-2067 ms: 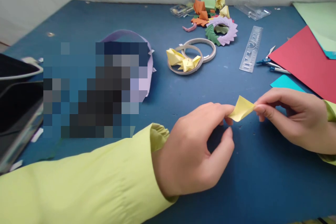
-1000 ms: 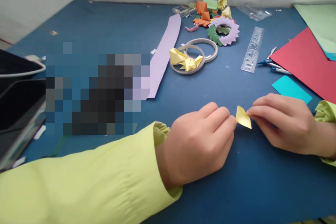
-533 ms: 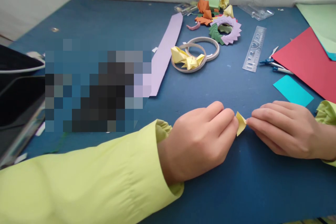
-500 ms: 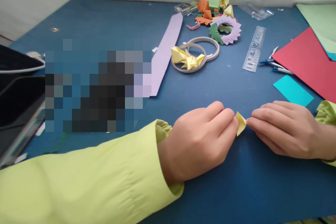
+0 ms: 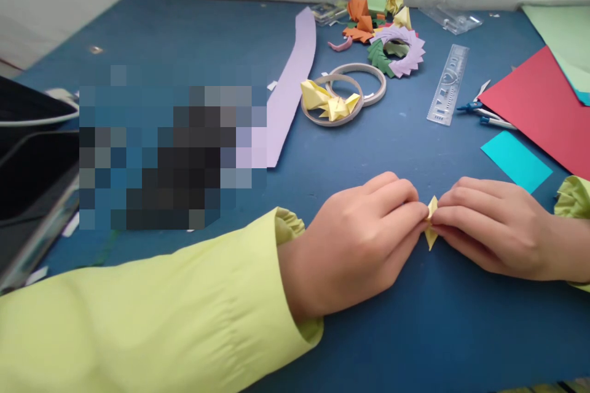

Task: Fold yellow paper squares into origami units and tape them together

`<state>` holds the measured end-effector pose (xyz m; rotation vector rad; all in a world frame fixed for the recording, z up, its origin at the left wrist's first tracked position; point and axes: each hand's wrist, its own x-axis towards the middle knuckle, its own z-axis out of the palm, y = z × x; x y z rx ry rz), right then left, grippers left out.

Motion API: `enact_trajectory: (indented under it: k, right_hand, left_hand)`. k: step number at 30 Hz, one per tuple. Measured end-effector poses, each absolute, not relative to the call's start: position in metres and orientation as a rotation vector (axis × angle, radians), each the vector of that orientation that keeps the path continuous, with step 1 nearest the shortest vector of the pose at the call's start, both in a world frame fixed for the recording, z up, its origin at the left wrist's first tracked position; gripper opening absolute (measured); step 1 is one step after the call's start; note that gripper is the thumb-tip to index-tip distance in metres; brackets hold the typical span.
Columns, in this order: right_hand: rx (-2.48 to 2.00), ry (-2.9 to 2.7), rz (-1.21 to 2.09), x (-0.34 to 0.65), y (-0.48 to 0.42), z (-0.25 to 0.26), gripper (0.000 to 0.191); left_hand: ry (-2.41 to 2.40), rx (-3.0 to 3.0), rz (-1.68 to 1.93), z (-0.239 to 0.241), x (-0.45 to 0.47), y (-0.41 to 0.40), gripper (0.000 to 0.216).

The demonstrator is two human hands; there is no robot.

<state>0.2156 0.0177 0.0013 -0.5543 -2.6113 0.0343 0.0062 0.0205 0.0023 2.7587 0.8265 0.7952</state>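
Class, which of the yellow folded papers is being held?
The small pointed yellow paper pinched between the left hand and right hand. The other yellow pieces lie unheld, at the nearer pale ring and in the colourful pile behind.

Papercraft spot at a blue tabletop (image 5: 369,350)

A red paper sheet (image 5: 548,110), a stencil ruler (image 5: 448,85), two tape rolls (image 5: 382,89) and a lilac-and-green folded-paper ring (image 5: 413,54) are lying about, marking a craft workspace. Home or classroom, the view is not settling.
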Motion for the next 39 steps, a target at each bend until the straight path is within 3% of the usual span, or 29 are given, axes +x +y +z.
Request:
enact_trajectory:
  k: [6, 16, 26, 39]
  right_hand:
    - [-0.837, -2.588, -0.034, 0.215, 0.012, 0.003, 0.015]
    - [-0.915, -2.586, 0.076, 0.213, 0.005, 0.008, 0.010]
    - [-0.764, -2.596, -0.043, 0.215, 0.005, 0.003, 0.005]
    - [-0.901, -2.512, -0.001, 0.213, -0.002, 0.003, 0.005]
  left_hand:
    - [0.840, 2.630, 0.798, 0.003, 0.005, 0.021, 0.015]
    - [0.814, 2.619, 0.794, 0.003, 0.006, 0.020, 0.015]
    - [0.826, 2.721, 0.825, 0.001, 0.007, 0.019, 0.017]
    - [0.846, 2.682, 0.741, 0.001, 0.006, 0.019, 0.020]
